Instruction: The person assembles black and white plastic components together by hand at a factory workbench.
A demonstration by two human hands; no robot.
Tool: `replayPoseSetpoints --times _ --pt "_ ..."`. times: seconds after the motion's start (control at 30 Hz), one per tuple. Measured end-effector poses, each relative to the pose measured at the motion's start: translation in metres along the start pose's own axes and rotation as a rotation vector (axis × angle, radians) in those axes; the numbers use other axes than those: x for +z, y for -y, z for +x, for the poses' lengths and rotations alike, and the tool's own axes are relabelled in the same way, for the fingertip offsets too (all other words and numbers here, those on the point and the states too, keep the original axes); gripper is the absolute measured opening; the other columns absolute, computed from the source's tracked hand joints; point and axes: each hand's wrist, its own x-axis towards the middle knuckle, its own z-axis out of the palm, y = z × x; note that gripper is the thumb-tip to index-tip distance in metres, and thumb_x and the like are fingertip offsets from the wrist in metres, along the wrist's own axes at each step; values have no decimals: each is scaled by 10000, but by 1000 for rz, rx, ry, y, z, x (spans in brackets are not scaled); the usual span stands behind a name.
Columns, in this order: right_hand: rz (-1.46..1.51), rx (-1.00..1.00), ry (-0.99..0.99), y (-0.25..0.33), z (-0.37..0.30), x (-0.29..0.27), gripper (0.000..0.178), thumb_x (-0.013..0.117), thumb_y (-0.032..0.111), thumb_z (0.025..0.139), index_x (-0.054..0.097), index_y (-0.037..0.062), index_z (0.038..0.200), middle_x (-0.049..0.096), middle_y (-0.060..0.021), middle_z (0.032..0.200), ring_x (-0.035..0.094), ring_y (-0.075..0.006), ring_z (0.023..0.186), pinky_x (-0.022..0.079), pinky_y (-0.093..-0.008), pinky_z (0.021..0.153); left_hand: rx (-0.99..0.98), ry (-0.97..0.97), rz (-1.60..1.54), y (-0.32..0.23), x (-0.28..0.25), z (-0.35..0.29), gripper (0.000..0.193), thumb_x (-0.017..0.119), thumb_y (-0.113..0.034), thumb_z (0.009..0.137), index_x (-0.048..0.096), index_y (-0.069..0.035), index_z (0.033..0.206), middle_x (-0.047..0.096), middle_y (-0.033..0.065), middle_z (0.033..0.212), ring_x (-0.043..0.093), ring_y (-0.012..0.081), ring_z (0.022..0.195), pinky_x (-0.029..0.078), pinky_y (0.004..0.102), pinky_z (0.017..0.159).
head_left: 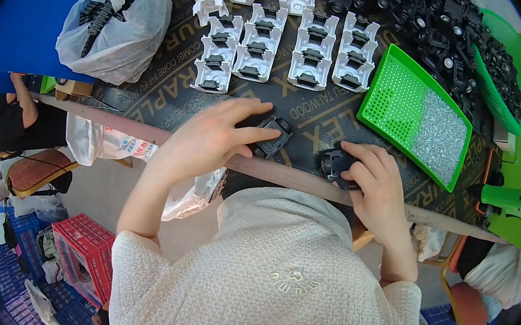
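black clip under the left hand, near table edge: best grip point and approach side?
Probably its two long side edges, pinched from above. The black clip lies flat on the dark table, tilted diagonally, so no underside is open. The left hand covers its near-left end; the far-right end is free, so come from there. The right hand holds another black part.

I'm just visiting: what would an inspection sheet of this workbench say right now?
Surface: dark printed board table.
Job's things: black plastic part under left hand; second black part gripped by right hand.
Clutter: rows of white housings, pile of black parts, green tray of small pieces, bagged parts.
Grippers: both hands on parts.
Cables: nothing seen.
Surroundings: another person at left, red crate on the floor.
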Motion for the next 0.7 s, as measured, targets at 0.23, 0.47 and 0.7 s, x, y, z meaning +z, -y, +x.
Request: replayPoseSetpoints --times 0.23,0.47,0.7 --pt "-35 48 -82 8 4 3 242 653 -36 624 562 53 830 614 -94 1257 558 -314 1064 445 -433 856 -181 -214 281 -28 52 11 427 810 -351 699 606 -57 931 547 58 795 579 262 808 498 348 668" --pt "-54 9 -30 7 0 -2 254 652 -28 611 557 49 834 614 -86 1282 554 -301 1088 426 -421 877 -180 -284 114 -41 33 21 460 840 -200 636 663 -78 1043 580 62 893 570 269 836 477 382 724" --pt "-81 -101 68 10 10 -1 202 653 18 677 581 46 864 582 -73 1352 545 -281 1063 419 -405 897 8 -20 -10 -14 27 37 383 787 -146 681 651 -44 1024 557 67 982 556 280 965 488 393 820"
